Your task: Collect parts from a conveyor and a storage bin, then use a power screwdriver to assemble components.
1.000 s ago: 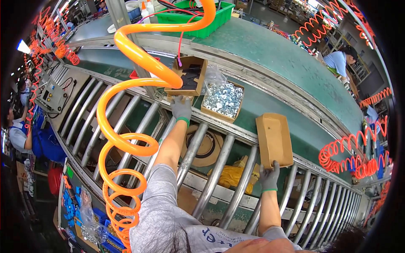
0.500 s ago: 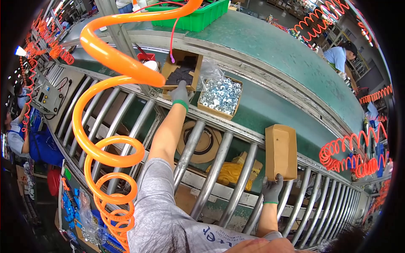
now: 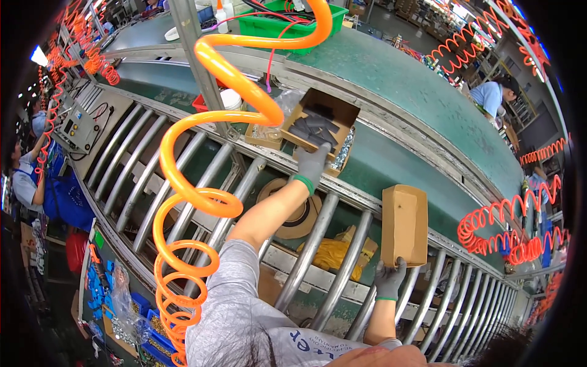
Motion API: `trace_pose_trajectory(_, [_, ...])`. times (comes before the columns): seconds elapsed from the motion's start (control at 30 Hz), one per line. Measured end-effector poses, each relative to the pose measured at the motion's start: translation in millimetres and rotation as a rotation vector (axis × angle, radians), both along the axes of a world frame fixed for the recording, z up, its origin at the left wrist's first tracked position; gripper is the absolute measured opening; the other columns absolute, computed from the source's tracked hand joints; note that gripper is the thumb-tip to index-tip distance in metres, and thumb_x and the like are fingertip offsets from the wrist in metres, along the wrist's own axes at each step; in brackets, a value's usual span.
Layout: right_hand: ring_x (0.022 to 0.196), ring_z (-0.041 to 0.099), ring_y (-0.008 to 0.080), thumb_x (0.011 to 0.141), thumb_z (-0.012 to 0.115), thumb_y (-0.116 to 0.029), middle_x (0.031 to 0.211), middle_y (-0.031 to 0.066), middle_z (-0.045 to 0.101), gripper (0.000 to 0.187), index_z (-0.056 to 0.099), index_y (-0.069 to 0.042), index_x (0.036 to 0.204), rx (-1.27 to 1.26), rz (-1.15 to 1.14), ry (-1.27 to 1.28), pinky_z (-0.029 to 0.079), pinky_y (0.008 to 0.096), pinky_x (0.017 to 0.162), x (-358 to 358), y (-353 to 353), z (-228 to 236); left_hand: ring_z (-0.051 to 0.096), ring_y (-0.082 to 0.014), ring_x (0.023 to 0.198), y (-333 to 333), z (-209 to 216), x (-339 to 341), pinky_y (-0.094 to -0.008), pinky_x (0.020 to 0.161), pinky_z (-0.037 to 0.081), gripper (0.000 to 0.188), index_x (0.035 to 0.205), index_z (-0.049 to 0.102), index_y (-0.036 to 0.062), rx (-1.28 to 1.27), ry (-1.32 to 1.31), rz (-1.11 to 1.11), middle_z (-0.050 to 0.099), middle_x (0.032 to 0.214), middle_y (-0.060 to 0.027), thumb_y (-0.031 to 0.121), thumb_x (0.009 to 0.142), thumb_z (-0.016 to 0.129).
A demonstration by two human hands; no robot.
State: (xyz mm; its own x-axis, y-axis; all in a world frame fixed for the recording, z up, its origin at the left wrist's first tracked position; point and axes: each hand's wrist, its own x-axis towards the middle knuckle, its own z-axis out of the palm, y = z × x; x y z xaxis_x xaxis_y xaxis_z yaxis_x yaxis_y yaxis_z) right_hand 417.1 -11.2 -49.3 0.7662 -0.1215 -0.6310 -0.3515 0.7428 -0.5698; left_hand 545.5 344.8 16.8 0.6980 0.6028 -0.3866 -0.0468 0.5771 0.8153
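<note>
My left hand (image 3: 313, 164), in a grey glove with a green cuff, grips the near edge of an open cardboard box (image 3: 337, 109). Several flat dark pieces (image 3: 313, 128) lie in that box. It is tilted over a carton of shiny metal nuts or washers (image 3: 347, 151), hiding most of them. At the right, my gloved right hand (image 3: 389, 279) is closed on the near end of a long cardboard box (image 3: 406, 223), with nothing seen inside. This box rests across the rail and rollers.
An orange coiled hose (image 3: 202, 189) hangs in front at the left. Metal rollers (image 3: 313, 260) run along my side of the green bench (image 3: 391, 92). A small carton (image 3: 264, 138) sits left of the dark pieces' box. A green crate (image 3: 260, 25) stands behind; co-workers (image 3: 489, 98) are farther off.
My left hand has moved right with the box of dark pieces, from beside the carton of metal parts to over it. The right hand and its box have barely moved.
</note>
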Motion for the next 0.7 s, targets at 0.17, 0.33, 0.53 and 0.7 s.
trace_pose_trajectory(0.17, [0.09, 0.061, 0.0183, 0.084, 0.057, -0.032, 0.105, 0.0075, 0.061, 0.039, 0.053, -0.008, 0.115, -0.052, -0.021, 0.033, 0.057, 0.028, 0.059, -5, -7, 6, 0.062, -0.0163, 0.068, -21, -22, 13, -0.0252, 0.05, 0.054, 0.056, 0.118, 0.038, 0.0043, 0.005, 0.076, -0.101, 0.06, 0.096, -0.0086, 0.015, 0.077, 0.074])
trace_pose_trajectory(0.33, [0.083, 0.063, 0.0189, 0.08, 0.06, -0.033, 0.103, 0.0063, 0.061, 0.039, 0.054, -0.009, 0.111, -0.098, -0.064, 0.056, 0.057, 0.0276, 0.058, -8, -7, 5, 0.061, -0.0186, 0.074, -26, -35, 10, -0.0271, 0.056, 0.055, 0.096, 0.141, 0.013, -0.001, -0.063, 0.068, -0.128, 0.056, 0.106, -0.0171, 0.022, 0.073, 0.077])
trace_pose_trajectory(0.53, [0.084, 0.062, 0.0181, 0.08, 0.06, -0.033, 0.103, 0.0059, 0.061, 0.04, 0.054, -0.008, 0.111, -0.094, -0.052, 0.041, 0.056, 0.0265, 0.058, -8, -10, -2, 0.052, -0.032, 0.108, 14, -64, -11, -0.0354, 0.092, 0.042, 0.081, 0.135, 0.026, -0.0126, 0.305, 0.056, 0.074, 0.049, 0.123, -0.0259, 0.035, 0.082, 0.066])
trace_pose_trajectory(0.7, [0.084, 0.061, 0.0164, 0.079, 0.063, -0.034, 0.101, 0.0055, 0.062, 0.041, 0.056, -0.008, 0.111, -0.08, -0.05, 0.08, 0.055, 0.0263, 0.061, -8, -13, -8, 0.042, -0.0439, 0.123, 91, -80, 3, -0.0407, 0.105, 0.035, 0.085, 0.14, 0.025, -0.0062, 0.614, 0.489, 0.295, 0.038, 0.133, -0.0345, 0.033, 0.075, 0.065])
